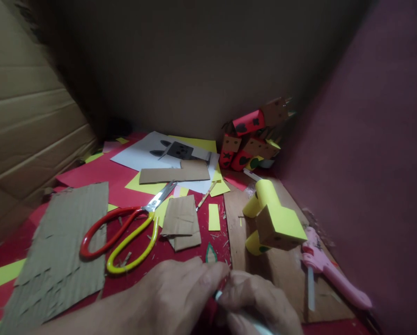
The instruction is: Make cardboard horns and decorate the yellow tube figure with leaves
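Low in the middle, my left hand (175, 293) is closed, its fingers pressed together; whatever they hold is hidden. My right hand (264, 300) sits against it and is wrapped round a slim pale pen (259, 324), whose white end (218, 294) shows between the two hands. Just beyond my left fingers lies a small leaf-shaped piece (211, 254) with a green outline. Cardboard scraps (181, 216) and a yellow paper strip (214, 217) lie farther off. Red-and-yellow-handled scissors (129, 232) rest partly open to the left.
A yellow paper-and-cardboard figure (278, 221) and a pink glue gun (328, 270) are on the wooden board (238, 242) at right. Red figures (248, 139) are piled behind. Corrugated cardboard (60, 246) lies left; a drawing sheet (138, 156) lies at the back. Walls enclose the space.
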Motion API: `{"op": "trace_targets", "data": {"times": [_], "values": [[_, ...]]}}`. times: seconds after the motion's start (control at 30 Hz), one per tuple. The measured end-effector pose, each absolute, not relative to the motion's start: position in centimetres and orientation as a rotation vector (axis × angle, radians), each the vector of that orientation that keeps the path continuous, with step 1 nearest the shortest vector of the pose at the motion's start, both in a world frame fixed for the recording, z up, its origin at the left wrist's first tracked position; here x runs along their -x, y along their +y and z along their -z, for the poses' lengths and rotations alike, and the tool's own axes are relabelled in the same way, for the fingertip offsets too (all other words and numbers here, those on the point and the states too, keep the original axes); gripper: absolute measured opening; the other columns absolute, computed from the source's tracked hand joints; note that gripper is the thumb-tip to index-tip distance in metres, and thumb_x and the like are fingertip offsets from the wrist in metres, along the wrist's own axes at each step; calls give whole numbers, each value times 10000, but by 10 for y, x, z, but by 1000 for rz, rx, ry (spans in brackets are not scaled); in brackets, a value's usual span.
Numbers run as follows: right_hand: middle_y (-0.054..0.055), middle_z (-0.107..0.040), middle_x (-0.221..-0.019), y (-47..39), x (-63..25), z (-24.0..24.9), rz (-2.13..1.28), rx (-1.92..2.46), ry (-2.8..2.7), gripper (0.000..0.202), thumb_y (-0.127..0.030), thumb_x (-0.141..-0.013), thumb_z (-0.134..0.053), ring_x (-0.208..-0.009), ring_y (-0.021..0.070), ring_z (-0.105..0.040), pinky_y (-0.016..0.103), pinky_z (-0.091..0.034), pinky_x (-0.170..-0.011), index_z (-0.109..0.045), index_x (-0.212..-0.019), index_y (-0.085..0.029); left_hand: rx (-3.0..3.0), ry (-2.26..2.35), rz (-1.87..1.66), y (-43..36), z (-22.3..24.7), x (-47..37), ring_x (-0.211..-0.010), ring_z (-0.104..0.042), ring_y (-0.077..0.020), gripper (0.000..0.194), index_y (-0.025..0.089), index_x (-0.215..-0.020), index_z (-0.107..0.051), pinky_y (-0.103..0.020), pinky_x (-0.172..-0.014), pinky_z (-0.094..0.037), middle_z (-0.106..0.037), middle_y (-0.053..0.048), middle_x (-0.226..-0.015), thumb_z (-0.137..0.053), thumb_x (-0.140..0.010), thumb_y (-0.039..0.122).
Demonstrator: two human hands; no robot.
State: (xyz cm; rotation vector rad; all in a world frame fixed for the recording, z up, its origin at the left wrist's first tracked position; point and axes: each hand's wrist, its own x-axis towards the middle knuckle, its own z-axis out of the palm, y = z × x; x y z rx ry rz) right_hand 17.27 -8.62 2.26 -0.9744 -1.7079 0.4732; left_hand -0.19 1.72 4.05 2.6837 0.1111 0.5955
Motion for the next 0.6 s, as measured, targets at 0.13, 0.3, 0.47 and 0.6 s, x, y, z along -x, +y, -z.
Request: {"op": "trace_targets", "data": {"times": [0.13,0.3,0.47,0.6], "values": [[35,-661,-677,-86,-169,-15,-467,1034,-1647,106,-217,-880,-523,-552,146,-607,232,-484,-496,-606,-944,-235,-2668,77,-593,22,-47,2,-779,-668,-164,257,212,-1267,-357,-247,-676,-502,-701,-24,-949,-307,-1025,284],[-34,-550,-541,-83,-164,3,-323,1013,-1438,37,-258,-871,-548,-404,109,-511,206,-381,-379,-584,-876,-250,-2687,64,-633,26,-52,1,-620,-604,-161,233,208,-1003,-479,-251,-560,-455,-663,-21,-783,-248,-1008,177],[-14,-608,-593,-86,-168,-14,-373,1051,-1610,224,-86,-774,-546,-469,126,-559,227,-433,-441,-595,-923,-246,-2730,48,-546,28,-48,-1,-573,-513,-162,332,210,-772,-461,-263,-506,-390,-591,-27,-693,-216,-966,96],[11,-653,-667,-91,-170,-28,-424,1055,-1666,328,-19,-749,-532,-543,144,-608,241,-477,-495,-600,-982,-239,-2744,0,-493,33,-46,-1,-610,-508,-163,316,195,-777,-486,-266,-529,-396,-592,-39,-723,-258,-972,95]]}}
